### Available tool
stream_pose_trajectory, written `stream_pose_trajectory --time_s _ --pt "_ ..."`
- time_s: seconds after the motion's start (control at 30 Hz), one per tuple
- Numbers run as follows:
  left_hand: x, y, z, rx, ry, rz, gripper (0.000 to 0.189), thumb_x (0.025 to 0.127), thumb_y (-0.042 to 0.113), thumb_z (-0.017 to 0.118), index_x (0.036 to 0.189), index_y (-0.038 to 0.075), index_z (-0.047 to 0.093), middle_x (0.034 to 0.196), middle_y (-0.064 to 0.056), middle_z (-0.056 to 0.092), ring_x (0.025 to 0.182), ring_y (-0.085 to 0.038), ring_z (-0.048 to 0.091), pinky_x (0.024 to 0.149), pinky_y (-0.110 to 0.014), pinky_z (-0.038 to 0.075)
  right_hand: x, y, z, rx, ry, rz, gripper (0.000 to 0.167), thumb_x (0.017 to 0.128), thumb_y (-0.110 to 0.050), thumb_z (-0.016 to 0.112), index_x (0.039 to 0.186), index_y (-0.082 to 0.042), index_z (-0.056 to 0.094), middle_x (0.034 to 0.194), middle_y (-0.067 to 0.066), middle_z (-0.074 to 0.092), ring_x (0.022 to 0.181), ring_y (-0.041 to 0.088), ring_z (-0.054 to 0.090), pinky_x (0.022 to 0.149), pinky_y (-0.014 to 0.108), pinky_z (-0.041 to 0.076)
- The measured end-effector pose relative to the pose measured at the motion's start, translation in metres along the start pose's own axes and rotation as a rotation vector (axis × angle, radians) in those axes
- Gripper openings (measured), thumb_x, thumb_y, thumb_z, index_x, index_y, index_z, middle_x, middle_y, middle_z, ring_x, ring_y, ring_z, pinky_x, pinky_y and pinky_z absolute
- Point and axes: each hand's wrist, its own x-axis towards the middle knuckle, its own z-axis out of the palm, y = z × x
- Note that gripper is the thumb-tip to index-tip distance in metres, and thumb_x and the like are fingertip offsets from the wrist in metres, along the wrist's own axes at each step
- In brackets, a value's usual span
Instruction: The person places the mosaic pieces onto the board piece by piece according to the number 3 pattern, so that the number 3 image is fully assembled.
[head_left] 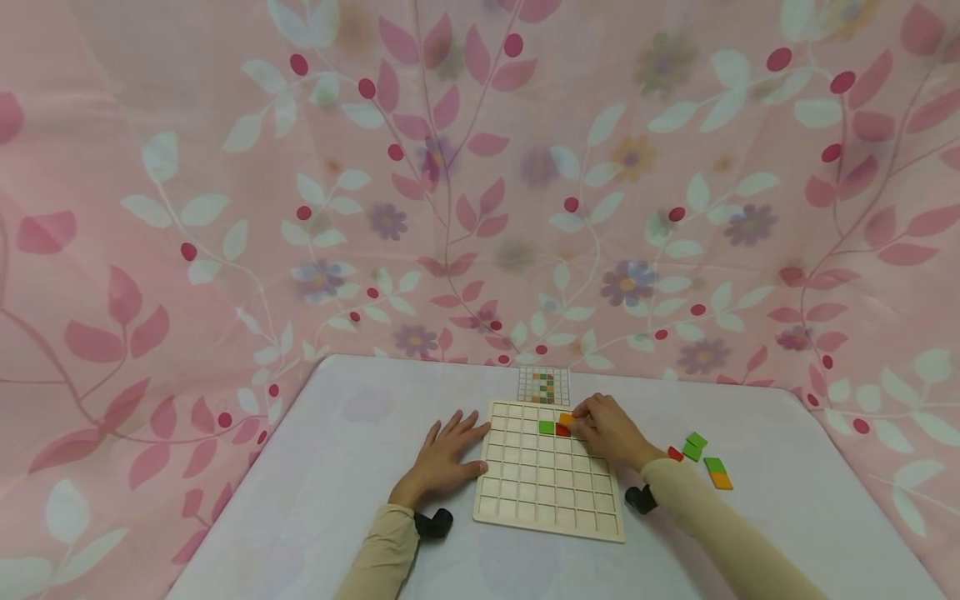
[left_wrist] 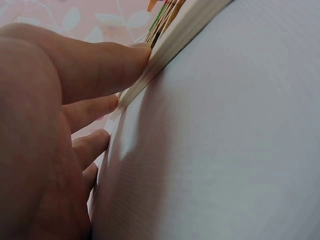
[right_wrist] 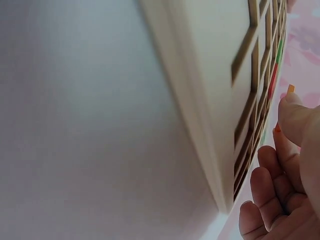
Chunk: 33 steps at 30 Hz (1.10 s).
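A square wooden grid board (head_left: 546, 479) lies on the table, its cells marked off by thin ridges. My left hand (head_left: 444, 457) has its fingers spread, and its thumb and index fingertip touch the board's left edge; the left wrist view shows the thumb (left_wrist: 107, 70) against that side. With thumb and index finger my right hand (head_left: 609, 432) pinches an orange tile (head_left: 566, 418) over the upper right part of the grid. In the right wrist view the tile's edge (right_wrist: 291, 89) sticks out past the thumb. A green tile (head_left: 547, 427) and a red tile (head_left: 562, 430) sit side by side in cells.
Loose tiles lie right of the board: a red one (head_left: 675, 454), green ones (head_left: 693, 448), and a green one (head_left: 715, 465) next to an orange one (head_left: 722, 481). A printed grid card (head_left: 543, 386) with coloured squares lies behind the board. A floral curtain (head_left: 480, 183) hangs behind.
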Motion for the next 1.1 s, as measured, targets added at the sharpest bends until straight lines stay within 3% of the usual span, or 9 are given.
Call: stream_pose_trajectory --time_s 0.17,0.47,0.8,1.1 --pt "0.0 0.001 -0.001 0.002 -0.012 -0.006 0.068 0.098 0.038 0.069 0.159 0.016 0.051 0.173 -0.013 0.035 0.165 -0.04 0.018 0.128 -0.072 0.008 0.004 -0.006 0.004 -0.011 -0.003 -0.021 0.017 0.101 -0.023 0.074 0.108 -0.008 0.071 0.107 0.004 0.064 0.101 0.021 0.054 0.092 0.042 0.053" --pt "0.001 0.003 -0.006 -0.005 -0.001 0.006 0.068 0.097 0.035 0.071 0.159 0.014 0.051 0.172 -0.015 0.035 0.164 -0.042 0.019 0.128 -0.072 0.008 0.011 -0.017 0.004 -0.052 0.026 -0.148 0.017 0.102 -0.027 0.073 0.106 -0.01 0.072 0.11 0.005 0.065 0.101 0.022 0.053 0.09 0.043 0.051" --pt "-0.004 0.004 -0.004 -0.03 -0.007 -0.014 0.069 0.097 0.035 0.072 0.159 0.013 0.051 0.172 -0.015 0.035 0.164 -0.041 0.019 0.128 -0.071 0.006 0.017 -0.032 0.013 -0.032 -0.017 -0.18 0.014 0.101 -0.022 0.073 0.107 -0.01 0.072 0.113 0.005 0.064 0.107 0.025 0.055 0.094 0.046 0.052" --pt "-0.003 0.004 -0.005 -0.035 -0.008 -0.009 0.068 0.097 0.034 0.072 0.159 0.014 0.051 0.172 -0.014 0.035 0.164 -0.04 0.019 0.128 -0.071 0.007 0.019 -0.04 0.021 -0.027 -0.028 -0.189 0.018 0.1 -0.026 0.075 0.11 -0.011 0.073 0.106 0.0 0.061 0.104 0.02 0.054 0.086 0.039 0.053"
